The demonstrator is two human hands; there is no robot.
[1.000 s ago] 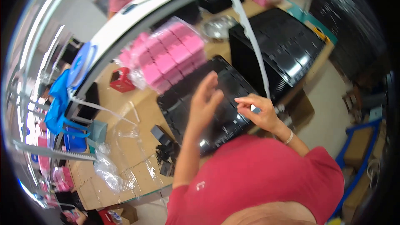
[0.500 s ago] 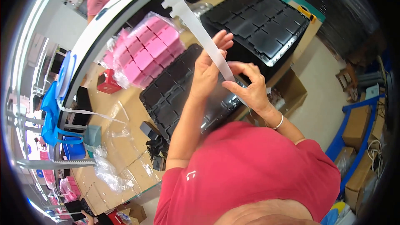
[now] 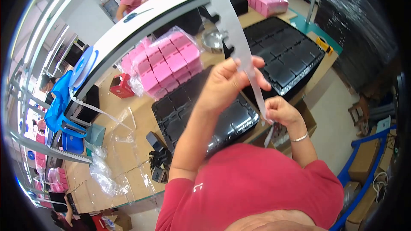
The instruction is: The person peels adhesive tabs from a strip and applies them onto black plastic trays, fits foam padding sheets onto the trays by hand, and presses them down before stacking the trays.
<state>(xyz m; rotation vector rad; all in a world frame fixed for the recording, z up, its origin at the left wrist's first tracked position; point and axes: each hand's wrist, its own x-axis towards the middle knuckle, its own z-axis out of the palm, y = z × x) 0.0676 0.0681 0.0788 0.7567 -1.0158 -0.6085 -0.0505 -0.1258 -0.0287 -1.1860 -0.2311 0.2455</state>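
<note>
A long whitish strip (image 3: 236, 29) with a notched left edge runs from the top of the view down to my hands. My left hand (image 3: 223, 84) pinches it between thumb and fingers partway along. Lower and to the right, my right hand (image 3: 282, 112) is closed on its narrower lower part, and a short tail hangs below that fist. Beneath the left hand lies a black sectioned plastic tray (image 3: 188, 107), partly hidden by my forearm. A taller stack of black trays (image 3: 287, 51) stands just beyond my right hand.
Pink block-like pieces in clear film (image 3: 167, 62) sit on the cardboard-covered table (image 3: 124, 162), beside a red box (image 3: 121, 85). A blue bag (image 3: 60, 105) hangs at the left near a tape reel (image 3: 83, 67). Black adapters (image 3: 156, 149) lie near my left elbow. Two people stand across the bench.
My right hand has moved down and right and closed into a fist on the strip. My left fingers, spread before, now pinch it. The view has shifted.
</note>
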